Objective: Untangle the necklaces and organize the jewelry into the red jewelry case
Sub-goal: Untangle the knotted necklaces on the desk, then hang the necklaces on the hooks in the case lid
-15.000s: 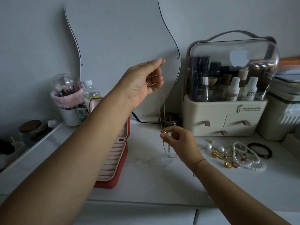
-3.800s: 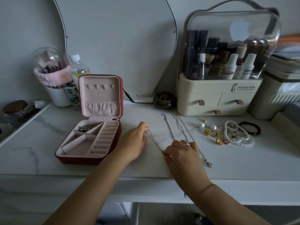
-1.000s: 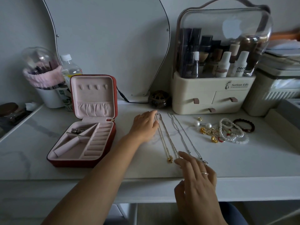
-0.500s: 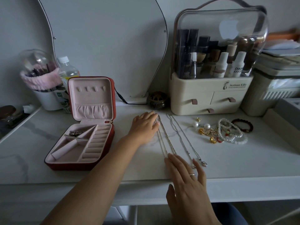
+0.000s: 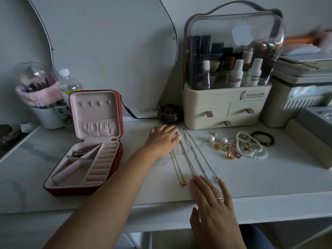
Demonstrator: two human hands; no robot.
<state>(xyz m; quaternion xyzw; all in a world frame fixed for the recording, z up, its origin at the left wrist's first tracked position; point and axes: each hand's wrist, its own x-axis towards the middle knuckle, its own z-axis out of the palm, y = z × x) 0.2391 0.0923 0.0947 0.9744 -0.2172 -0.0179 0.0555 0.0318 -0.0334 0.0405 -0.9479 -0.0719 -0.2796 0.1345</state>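
Left hand (image 5: 162, 141) flat, fingers straight on far ends of necklaces (image 5: 190, 155), right hand (image 5: 213, 200) flat, fingers spread at their near ends, chains side by side, red jewelry case (image 5: 86, 151) open at left, jewelry pile (image 5: 240, 145) at right

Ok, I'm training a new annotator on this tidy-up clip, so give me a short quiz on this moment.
1. True or false: the red jewelry case stands open.
2. Where do the necklaces lie? A in the case; B straightened side by side on the table; C bunched in a fist.
3. Fill in: the ___ hand lies at the necklaces' far ends.
Key: 1 true; 2 B; 3 left hand.
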